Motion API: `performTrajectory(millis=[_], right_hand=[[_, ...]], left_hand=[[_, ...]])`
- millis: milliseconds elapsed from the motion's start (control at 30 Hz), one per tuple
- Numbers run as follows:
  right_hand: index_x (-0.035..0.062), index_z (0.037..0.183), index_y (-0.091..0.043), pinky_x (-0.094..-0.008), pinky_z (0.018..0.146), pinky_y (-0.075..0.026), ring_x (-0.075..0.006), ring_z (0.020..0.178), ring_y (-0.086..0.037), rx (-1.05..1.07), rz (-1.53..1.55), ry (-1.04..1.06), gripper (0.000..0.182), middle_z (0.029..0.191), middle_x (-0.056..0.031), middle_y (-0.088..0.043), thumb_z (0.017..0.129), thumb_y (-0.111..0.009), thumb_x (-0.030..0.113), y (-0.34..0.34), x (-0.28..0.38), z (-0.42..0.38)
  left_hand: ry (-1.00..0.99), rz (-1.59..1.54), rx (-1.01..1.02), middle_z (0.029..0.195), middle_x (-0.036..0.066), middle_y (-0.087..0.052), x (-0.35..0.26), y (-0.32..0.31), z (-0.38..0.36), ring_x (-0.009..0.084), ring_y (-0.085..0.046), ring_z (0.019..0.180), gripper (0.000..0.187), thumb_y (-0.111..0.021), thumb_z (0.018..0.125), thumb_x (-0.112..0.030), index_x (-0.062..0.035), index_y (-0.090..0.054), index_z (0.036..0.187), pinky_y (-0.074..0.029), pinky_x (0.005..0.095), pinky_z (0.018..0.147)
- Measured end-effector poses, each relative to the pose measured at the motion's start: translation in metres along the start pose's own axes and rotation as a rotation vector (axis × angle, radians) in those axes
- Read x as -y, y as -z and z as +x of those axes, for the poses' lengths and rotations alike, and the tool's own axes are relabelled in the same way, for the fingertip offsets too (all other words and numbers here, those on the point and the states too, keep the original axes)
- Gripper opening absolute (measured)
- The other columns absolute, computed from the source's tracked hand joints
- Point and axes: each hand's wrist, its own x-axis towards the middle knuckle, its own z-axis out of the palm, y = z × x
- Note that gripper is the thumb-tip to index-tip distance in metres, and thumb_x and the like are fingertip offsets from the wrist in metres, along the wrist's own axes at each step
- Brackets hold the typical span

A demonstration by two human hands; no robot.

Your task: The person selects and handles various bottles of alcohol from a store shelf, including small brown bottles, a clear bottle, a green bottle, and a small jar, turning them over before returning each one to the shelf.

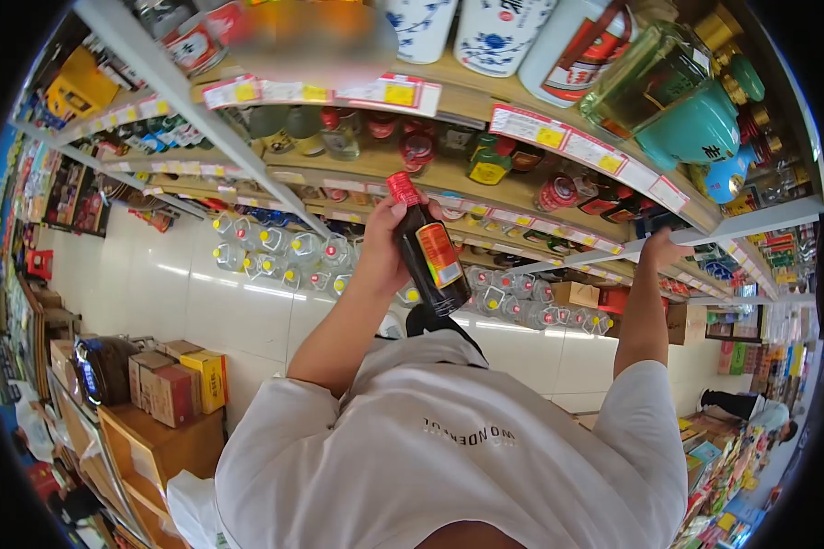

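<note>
My left hand (pixel 386 240) is wrapped round the upper part of a dark glass bottle (pixel 430 261) with a red cap and a red and yellow label. The bottle tilts, cap up and to the left, in front of the shelves. Further right, my right hand (pixel 666 249) reaches to a lower shelf, just under the price-tag strip (pixel 604 157). Its fingers are partly hidden among dark items there, and whether they hold anything does not show.
Shelves of bottles span the top, with white and blue bottles (pixel 502 35) and a teal bottle (pixel 696 128). Clear plastic jugs (pixel 302 247) stand low down along the shelving. Boxes (pixel 169 389) sit on a wooden cabinet (pixel 178 444) at left. Another person (pixel 769 414) is at far right.
</note>
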Motion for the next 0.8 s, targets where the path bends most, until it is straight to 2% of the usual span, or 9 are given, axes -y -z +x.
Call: performTrajectory(millis=[67, 167, 267, 300, 500, 567, 800], right_hand=[[-0.0026, 0.12, -0.028, -0.0566, 0.083, -0.046, -0.0519, 0.095, -0.057, 0.038, -0.004, -0.021, 0.067, 0.105, -0.035, -0.057, 0.074, -0.065, 0.028, 0.008, 0.009, -0.006], [-0.0029, 0.116, -0.028, -0.0582, 0.08, -0.046, -0.053, 0.093, -0.057, 0.029, -0.046, -0.026, 0.064, 0.104, -0.0363, -0.057, 0.076, -0.064, 0.031, 0.008, 0.006, -0.006], [-0.0041, 0.111, -0.034, -0.0584, 0.078, -0.045, -0.0526, 0.092, -0.057, 0.023, -0.026, -0.019, 0.057, 0.101, -0.0361, -0.057, 0.076, -0.064, 0.03, 0.021, 0.033, -0.019], [-0.0043, 0.11, -0.035, -0.0584, 0.078, -0.045, -0.0525, 0.092, -0.057, 0.016, -0.006, -0.024, 0.055, 0.101, -0.0362, -0.057, 0.076, -0.064, 0.029, 0.023, 0.036, -0.021], [-0.005, 0.117, -0.035, -0.058, 0.078, -0.045, -0.0512, 0.092, -0.058, -0.019, 0.015, -0.062, 0.06, 0.101, -0.0347, -0.058, 0.075, -0.064, 0.026, 0.015, 0.033, -0.019], [-0.0021, 0.118, -0.036, -0.0578, 0.081, -0.046, -0.0501, 0.094, -0.058, -0.029, 0.013, -0.095, 0.059, 0.103, -0.0327, -0.059, 0.077, -0.065, 0.029, 0.012, 0.029, -0.017], [0.0002, 0.119, -0.034, -0.0572, 0.081, -0.047, -0.0498, 0.095, -0.058, -0.022, -0.005, -0.074, 0.06, 0.103, -0.0325, -0.059, 0.079, -0.065, 0.033, 0.007, 0.018, -0.014]], left_hand=[[0.088, -0.217, -0.017, 0.09, 0.007, -0.053, -0.014, -0.007, -0.016, 0.0189, -0.058, 0.076, 0.033, -0.055, 0.088, -0.034, -0.0061, -0.049, 0.104, -0.053, 0.0319, 0.065], [0.128, -0.494, 0.144, 0.086, 0.006, -0.05, -0.019, 0.024, -0.019, 0.0176, -0.053, 0.068, 0.034, -0.055, 0.088, -0.032, -0.0048, -0.046, 0.106, -0.051, 0.0305, 0.059], [0.145, -0.598, 0.392, 0.086, 0.006, -0.05, -0.035, 0.034, -0.018, 0.0153, -0.051, 0.067, 0.035, -0.057, 0.087, -0.032, -0.0047, -0.045, 0.106, -0.047, 0.0299, 0.055], [0.171, -0.631, 0.423, 0.085, 0.005, -0.051, -0.042, 0.031, -0.018, 0.0132, -0.049, 0.062, 0.035, -0.059, 0.085, -0.031, -0.005, -0.045, 0.104, -0.043, 0.0282, 0.051], [0.15, -0.54, 0.495, 0.081, 0.004, -0.051, -0.067, 0.024, -0.018, 0.012, -0.046, 0.051, 0.033, -0.059, 0.084, -0.03, -0.0053, -0.045, 0.101, -0.041, 0.0253, 0.045], [0.128, -0.486, 0.519, 0.08, 0.005, -0.051, -0.067, 0.031, -0.015, 0.0121, -0.046, 0.049, 0.032, -0.059, 0.085, -0.03, -0.0054, -0.044, 0.1, -0.04, 0.0254, 0.043], [0.172, -0.533, 0.462, 0.079, 0.005, -0.051, -0.072, 0.04, -0.015, 0.0113, -0.047, 0.052, 0.034, -0.061, 0.082, -0.03, -0.006, -0.043, 0.097, -0.039, 0.0252, 0.044]])
